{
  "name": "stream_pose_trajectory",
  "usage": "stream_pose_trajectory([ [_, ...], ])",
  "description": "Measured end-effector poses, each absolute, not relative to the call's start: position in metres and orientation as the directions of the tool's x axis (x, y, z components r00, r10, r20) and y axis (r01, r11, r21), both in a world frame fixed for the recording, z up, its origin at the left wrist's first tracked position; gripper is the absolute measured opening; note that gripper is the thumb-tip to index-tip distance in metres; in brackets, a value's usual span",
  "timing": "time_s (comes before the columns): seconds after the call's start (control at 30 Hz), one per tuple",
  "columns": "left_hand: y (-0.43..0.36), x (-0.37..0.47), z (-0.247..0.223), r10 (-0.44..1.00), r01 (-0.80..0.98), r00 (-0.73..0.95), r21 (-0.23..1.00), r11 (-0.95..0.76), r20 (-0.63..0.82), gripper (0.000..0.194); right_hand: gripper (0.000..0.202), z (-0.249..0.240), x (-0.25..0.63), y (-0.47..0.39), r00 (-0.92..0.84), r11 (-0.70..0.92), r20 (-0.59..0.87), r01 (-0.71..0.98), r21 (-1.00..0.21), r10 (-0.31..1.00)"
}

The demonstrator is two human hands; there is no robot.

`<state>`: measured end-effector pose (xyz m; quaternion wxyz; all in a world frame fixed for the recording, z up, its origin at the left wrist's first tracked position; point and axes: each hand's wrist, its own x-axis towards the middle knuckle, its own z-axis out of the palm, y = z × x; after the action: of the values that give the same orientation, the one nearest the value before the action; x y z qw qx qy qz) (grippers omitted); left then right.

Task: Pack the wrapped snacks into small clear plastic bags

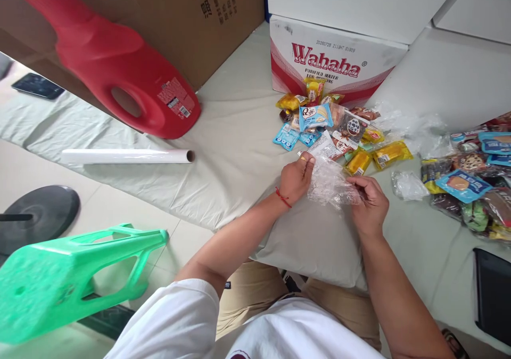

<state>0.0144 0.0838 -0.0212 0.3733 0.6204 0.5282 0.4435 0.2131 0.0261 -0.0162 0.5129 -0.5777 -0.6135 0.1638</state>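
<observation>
Crumpled clear plastic film (329,186) stretches between my two hands, above the near edge of the cloth-covered surface. My left hand (296,179) pinches its left side, thumb on top, with a red cord on the wrist. At the right side, my right hand (371,202) grips the film between thumb and bent fingers. Just beyond lies a pile of wrapped snacks: a blue packet (315,116), a dark packet (354,126) and several yellow packets (392,154). A white printed packet (321,145) sits right behind the film, partly covered by it.
A Wahaha carton (331,55) stands behind the snacks. More snack packets (463,186) and loose clear film (409,186) lie to the right, near a black tablet-like device (493,290). At left are a red jug (131,76), a white tube (128,156) and a green stool (80,274).
</observation>
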Motion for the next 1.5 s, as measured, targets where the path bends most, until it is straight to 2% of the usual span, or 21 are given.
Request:
stream_pose_trajectory([
  [0.27,0.093,0.013,-0.025,1.0,0.094,0.014,0.995,-0.027,0.026,0.045,0.015,-0.012,0.219,0.028,0.171,0.278,0.431,0.549,-0.788,0.886],
  [0.43,0.092,0.011,-0.022,0.996,0.045,-0.069,0.998,-0.048,0.051,0.05,0.023,-0.013,0.22,0.026,0.101,0.344,0.474,0.56,-0.754,0.875],
  [0.53,0.086,0.011,-0.016,0.997,-0.001,0.035,0.997,-0.073,0.073,0.056,0.03,-0.016,0.217,0.023,0.039,0.404,0.528,0.596,-0.694,0.848],
  [0.6,0.081,0.013,-0.014,0.988,0.032,0.147,0.998,-0.049,0.044,0.063,0.033,-0.02,0.214,0.022,-0.005,0.433,0.549,0.62,-0.654,0.836],
  [0.73,0.076,0.02,-0.015,0.971,0.101,0.24,0.995,-0.007,-0.018,0.052,0.034,-0.022,0.209,0.019,-0.071,0.461,0.566,0.666,-0.586,0.821],
  [0.87,0.086,0.016,-0.016,0.976,-0.19,0.215,0.978,0.082,-0.04,0.041,0.029,-0.02,0.212,0.022,0.024,0.379,0.582,0.737,-0.56,0.813],
  [1.0,0.099,-0.002,-0.007,0.94,-0.416,0.288,0.86,0.296,-0.184,0.032,0.019,-0.016,0.219,0.026,0.09,0.341,0.597,0.75,-0.567,0.797],
  [1.1,0.106,-0.017,0.001,0.914,-0.534,0.306,0.746,0.398,-0.268,0.028,0.016,-0.011,0.223,0.029,0.144,0.315,0.557,0.697,-0.644,0.818],
  [1.2,0.114,-0.031,0.006,0.902,-0.624,0.268,0.653,0.429,-0.337,0.025,0.014,-0.009,0.23,0.032,0.197,0.281,0.474,0.593,-0.755,0.858],
  [1.33,0.125,-0.049,0.007,0.878,-0.677,0.203,0.586,0.445,-0.433,0.024,0.013,-0.01,0.242,0.038,0.283,0.255,0.346,0.31,-0.916,0.895],
  [1.5,0.133,-0.064,0.007,0.809,-0.711,0.254,0.465,0.528,-0.53,0.027,0.018,-0.009,0.246,0.041,0.266,0.257,0.252,0.016,-0.966,0.93],
])
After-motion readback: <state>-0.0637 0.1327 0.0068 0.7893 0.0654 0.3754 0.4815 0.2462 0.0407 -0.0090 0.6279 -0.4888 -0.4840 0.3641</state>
